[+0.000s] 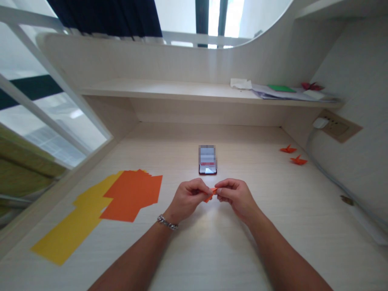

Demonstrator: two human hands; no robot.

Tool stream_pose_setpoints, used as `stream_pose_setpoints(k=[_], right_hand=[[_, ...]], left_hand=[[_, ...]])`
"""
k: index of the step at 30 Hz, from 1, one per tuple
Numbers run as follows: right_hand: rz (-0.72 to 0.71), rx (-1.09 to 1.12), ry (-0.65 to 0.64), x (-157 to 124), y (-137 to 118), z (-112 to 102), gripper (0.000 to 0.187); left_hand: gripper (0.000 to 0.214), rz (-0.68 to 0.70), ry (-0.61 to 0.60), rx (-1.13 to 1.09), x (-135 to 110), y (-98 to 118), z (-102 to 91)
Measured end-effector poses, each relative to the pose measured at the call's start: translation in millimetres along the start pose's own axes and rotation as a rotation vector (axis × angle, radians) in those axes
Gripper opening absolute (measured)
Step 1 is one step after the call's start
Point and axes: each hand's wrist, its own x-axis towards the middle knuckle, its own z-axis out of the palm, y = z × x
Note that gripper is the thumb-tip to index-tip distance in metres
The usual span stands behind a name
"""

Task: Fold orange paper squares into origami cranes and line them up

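My left hand [188,199] and my right hand [235,198] meet above the pale wood-grain desk [257,202], their fingertips pinching a small folded piece of orange paper [212,194] from both sides. Most of that paper is hidden by my fingers. A smartphone [207,159] lies just beyond my hands, its screen blurred. A metal chain bracelet [167,222] circles my left wrist. Stacked sheets of orange paper [133,196] and yellow paper [75,230] lie to the left of my hands. Two orange origami cranes [287,149] stand at the far right.
A shelf [169,89] runs above the desk's back, holding papers [281,93] and a red paper figure [312,86]. A wall socket [336,126] with a white plug and cable sits at the right. A window [51,109] borders the left.
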Motion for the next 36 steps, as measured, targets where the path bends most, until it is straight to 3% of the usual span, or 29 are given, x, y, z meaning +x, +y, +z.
stream_pose_setpoints(k=[9,26,36], right_hand=[[0.019,0.053,-0.043,-5.0,-7.6,1.2,0.015],[0.082,0.023,-0.083,-5.9,-11.8,-3.0,0.018],[0.002,-0.260,-0.091,-1.5,0.5,-3.2,0.022]], left_hand=[[0.006,0.147,-0.045,0.015,-2.2,-2.1,-4.4],[0.004,0.005,-0.053,-0.071,-0.9,-3.2,-3.7],[0.004,-0.092,-0.069,-0.002,0.7,-4.4,-0.1]])
